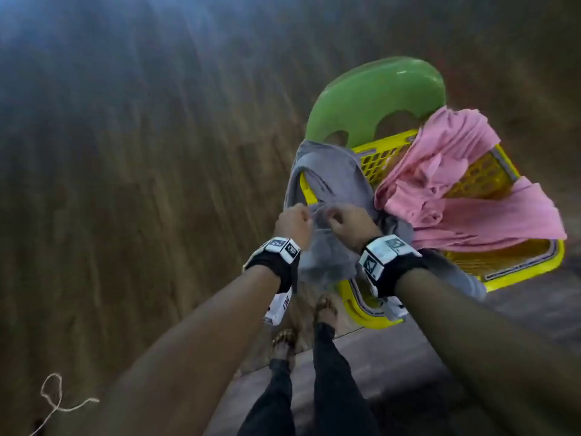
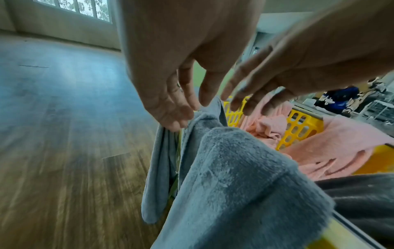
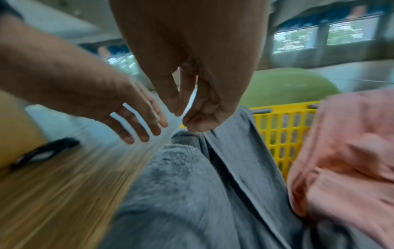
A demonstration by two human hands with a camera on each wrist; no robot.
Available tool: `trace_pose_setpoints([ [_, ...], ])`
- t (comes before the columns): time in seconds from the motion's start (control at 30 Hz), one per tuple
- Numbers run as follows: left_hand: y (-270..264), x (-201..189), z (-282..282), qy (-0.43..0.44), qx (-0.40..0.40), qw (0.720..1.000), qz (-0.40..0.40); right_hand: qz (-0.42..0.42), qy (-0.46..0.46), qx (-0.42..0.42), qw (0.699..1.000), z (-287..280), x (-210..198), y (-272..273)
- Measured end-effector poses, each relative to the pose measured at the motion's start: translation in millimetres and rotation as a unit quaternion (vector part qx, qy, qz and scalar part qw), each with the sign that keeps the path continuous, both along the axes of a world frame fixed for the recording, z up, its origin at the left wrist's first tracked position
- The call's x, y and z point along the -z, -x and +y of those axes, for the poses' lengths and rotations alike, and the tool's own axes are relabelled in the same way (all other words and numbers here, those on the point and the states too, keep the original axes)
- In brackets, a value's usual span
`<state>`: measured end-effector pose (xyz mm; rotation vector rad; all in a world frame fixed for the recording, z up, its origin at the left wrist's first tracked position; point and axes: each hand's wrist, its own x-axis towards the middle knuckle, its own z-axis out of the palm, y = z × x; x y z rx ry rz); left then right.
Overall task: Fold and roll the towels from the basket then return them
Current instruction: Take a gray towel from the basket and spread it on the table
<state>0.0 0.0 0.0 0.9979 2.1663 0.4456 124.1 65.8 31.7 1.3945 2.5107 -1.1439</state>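
Note:
A yellow basket (image 1: 528,275) stands on a green chair (image 1: 377,92). A grey towel (image 1: 327,171) hangs over its left rim, part inside and part outside. A pink towel (image 1: 440,190) lies in the basket and spills over the right side. My right hand (image 3: 183,121) pinches a raised fold of the grey towel (image 3: 181,176) with curled fingertips. My left hand (image 2: 183,114) hangs beside it with fingers straight, its tips touching the grey towel (image 2: 234,176) at the rim. In the head view, both the left hand (image 1: 294,220) and the right hand (image 1: 344,220) are close together.
Wood floor spreads to the left and ahead. My bare feet (image 1: 325,309) stand right before the basket. A loop of string (image 1: 53,394) lies on the floor at the lower left. A dark cloth (image 2: 362,193) lies in the basket's near side.

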Motion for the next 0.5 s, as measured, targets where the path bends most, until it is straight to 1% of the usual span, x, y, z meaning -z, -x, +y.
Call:
trace_pose_setpoints([
  [0.07,1.3,9.7,12.3,0.007,-0.018,1.000,0.015,0.017,0.005,-0.043,0.999,13.8,14.0,15.3],
  [0.2,-6.5,23.2,21.1,0.017,-0.082,0.996,-0.007,-0.034,-0.026,-0.113,0.993,30.6,37.6,29.5],
  [0.3,-10.8,28.0,22.2,-0.006,-0.115,0.993,0.008,-0.032,-0.066,-0.153,0.985,39.1,46.7,30.8],
  [0.4,-12.1,31.4,20.5,-0.042,-0.128,0.991,0.002,-0.014,-0.074,-0.171,0.982,45.6,45.2,34.1],
  [0.5,-12.5,29.9,17.4,-0.091,-0.148,0.985,-0.020,-0.007,-0.071,-0.153,0.986,43.8,34.8,34.0],
])
